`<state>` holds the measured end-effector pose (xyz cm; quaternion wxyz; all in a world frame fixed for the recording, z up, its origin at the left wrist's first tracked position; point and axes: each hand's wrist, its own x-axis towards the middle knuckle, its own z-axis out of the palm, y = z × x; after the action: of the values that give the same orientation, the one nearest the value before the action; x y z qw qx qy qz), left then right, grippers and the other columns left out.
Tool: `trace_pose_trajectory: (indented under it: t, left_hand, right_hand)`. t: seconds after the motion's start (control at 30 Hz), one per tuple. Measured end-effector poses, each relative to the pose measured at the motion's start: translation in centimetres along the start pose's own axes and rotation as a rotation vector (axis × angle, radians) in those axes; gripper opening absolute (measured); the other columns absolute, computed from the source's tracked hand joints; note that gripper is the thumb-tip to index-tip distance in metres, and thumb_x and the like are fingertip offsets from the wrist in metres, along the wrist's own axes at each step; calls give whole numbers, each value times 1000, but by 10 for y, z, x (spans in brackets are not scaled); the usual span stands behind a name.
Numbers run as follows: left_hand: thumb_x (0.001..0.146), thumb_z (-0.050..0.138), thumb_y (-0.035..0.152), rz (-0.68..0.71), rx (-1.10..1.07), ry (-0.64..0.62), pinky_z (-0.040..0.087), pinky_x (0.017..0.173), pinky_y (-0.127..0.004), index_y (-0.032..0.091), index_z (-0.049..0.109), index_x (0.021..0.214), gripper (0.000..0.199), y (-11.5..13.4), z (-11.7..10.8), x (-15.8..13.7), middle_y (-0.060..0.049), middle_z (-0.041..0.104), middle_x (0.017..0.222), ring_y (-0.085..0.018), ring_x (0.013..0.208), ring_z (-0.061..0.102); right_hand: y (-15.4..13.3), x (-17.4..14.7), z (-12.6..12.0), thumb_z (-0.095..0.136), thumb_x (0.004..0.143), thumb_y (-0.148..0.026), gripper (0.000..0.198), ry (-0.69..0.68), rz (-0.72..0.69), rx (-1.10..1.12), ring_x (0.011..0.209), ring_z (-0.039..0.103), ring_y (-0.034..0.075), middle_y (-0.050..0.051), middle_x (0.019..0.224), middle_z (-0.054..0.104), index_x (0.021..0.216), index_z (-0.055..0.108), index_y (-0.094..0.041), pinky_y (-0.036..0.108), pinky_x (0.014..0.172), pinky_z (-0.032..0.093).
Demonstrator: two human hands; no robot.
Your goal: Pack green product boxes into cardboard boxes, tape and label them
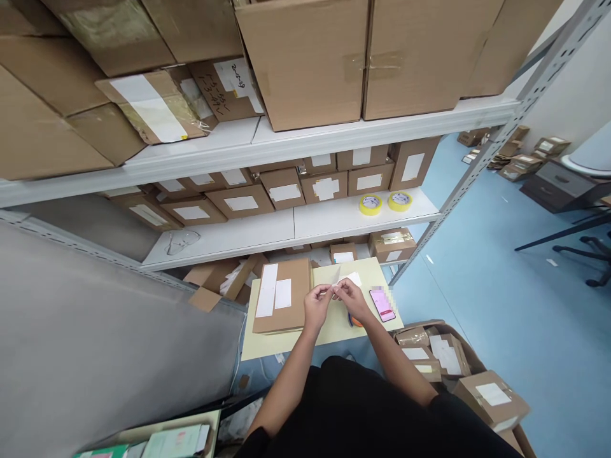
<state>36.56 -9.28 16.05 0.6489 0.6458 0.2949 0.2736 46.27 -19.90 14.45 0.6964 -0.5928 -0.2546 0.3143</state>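
Observation:
My left hand (317, 305) and my right hand (350, 298) meet over a pale yellow table (272, 345), fingertips pinched together. Between them is a small white paper label (335, 284), its upper part looking thin and see-through. Left of my hands lies a closed cardboard box (294, 292) with two white labels on top. More white paper (354, 278) rests just behind my right hand. A phone with a pink screen (382, 304) lies to the right. Partly hidden under my right wrist is a round orange and blue object (355, 320), perhaps a tape roll.
A metal shelf (324, 219) rises behind the table, stacked with cardboard boxes and bearing two yellow tape rolls (370, 204). An open box (224, 280) sits at the table's left. Several parcels (491, 397) fill a large carton on the right. Blue floor (482, 273) extends beyond.

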Motion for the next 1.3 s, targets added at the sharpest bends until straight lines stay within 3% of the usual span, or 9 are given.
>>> trace_pose_trajectory:
  t: [0.13,0.23,0.43,0.57,0.67,0.8,1.1,1.2,1.3]
  left_hand:
    - [76,82,52,-39,-80,49,57,72,-30,16,75,87,38,-9,-4,8,-7,77,84,-18,75,71]
    - [74,82,53,-81,-144,170,56,72,-29,16,74,88,41,-17,-23,21,-7,76,84,-17,76,69]
    - [65,85,51,-157,-299,557,49,66,-26,17,71,90,44,-36,-110,50,-3,73,86,-14,74,66]
    - [68,82,50,-136,-346,747,47,65,-24,18,66,91,42,-45,-161,53,-2,71,90,-13,76,64]
    - [73,78,52,-130,-324,720,48,67,-24,18,67,95,42,-46,-188,47,-2,71,90,-13,76,64]
    - [78,75,58,-120,-329,711,49,69,-25,18,67,98,45,-46,-234,40,-2,71,87,-14,76,65]
    - [77,73,65,-57,-264,869,49,67,-27,18,68,95,50,-55,-382,11,-2,70,84,-16,75,63]
    - [78,72,65,-51,-256,925,48,65,-26,18,68,93,50,-61,-418,-2,-3,70,83,-16,74,63]
    - [79,71,65,-48,-248,951,48,64,-26,18,69,94,49,-68,-444,-11,-4,71,84,-16,73,63]
  right_hand:
    - [0,5,1,72,88,-53,31,0,-7,2,79,64,18,0,82,66,85,62,-24,32,77,50]
    - [-4,7,-5,73,86,-53,32,47,-3,-13,76,61,18,1,82,66,80,61,-24,32,73,50]
    - [10,16,-4,75,74,-39,24,433,-6,-22,69,56,17,-1,73,64,70,56,-24,31,68,47]
    - [27,31,29,77,69,-37,27,478,56,58,67,60,17,-3,72,65,87,60,-24,32,68,50]
    - [39,48,69,82,63,-37,42,398,131,87,67,63,17,-3,73,68,100,66,-23,33,71,52]
    - [62,75,139,85,60,-40,36,241,251,59,63,61,14,-2,70,68,86,69,-20,30,67,52]
    - [123,161,352,84,50,-29,32,-15,458,-58,49,55,11,-5,57,62,70,60,-21,24,50,47]
    - [129,195,419,82,55,-25,29,-36,472,-80,49,54,11,-7,54,59,69,57,-22,25,52,48]
    - [130,216,464,79,61,-27,26,-12,457,-105,54,57,11,-6,61,63,77,59,-23,24,55,49]
